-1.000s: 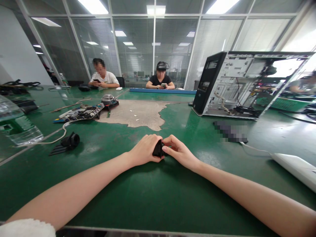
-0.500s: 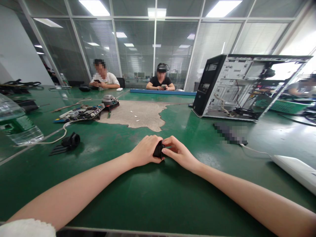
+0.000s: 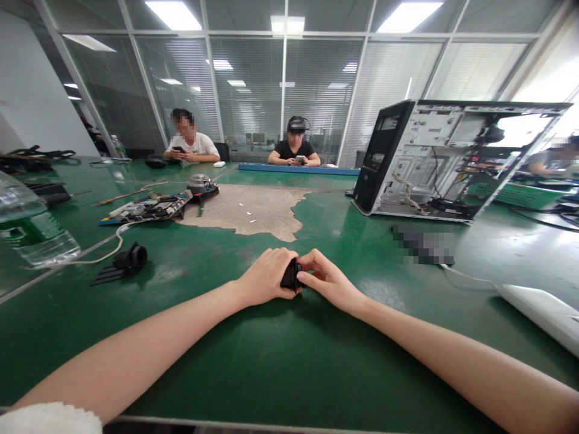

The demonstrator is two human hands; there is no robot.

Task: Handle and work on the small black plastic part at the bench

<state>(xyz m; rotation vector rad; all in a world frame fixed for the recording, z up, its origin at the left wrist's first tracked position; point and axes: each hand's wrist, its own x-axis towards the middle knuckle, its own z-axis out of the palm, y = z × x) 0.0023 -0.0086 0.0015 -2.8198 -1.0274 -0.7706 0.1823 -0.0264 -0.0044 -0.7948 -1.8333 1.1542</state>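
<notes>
Between my hands, just above or on the green table [image 3: 289,361], is a small black boxy object [image 3: 289,276]; its exact kind I cannot make out. My left hand [image 3: 268,274] is wrapped round its left side, so much of it is hidden. The thumb and fingers of my right hand [image 3: 326,278] pinch its right end. Off to the left lies a black part with a round ring and flat prongs [image 3: 129,259], apart from both hands.
An opened computer case [image 3: 384,158] stands at right. A circuit board [image 3: 154,208] and a water bottle [image 3: 38,226] are at left. A white device [image 3: 543,313] with a cable lies at the right edge. Two people with phones sit across the table.
</notes>
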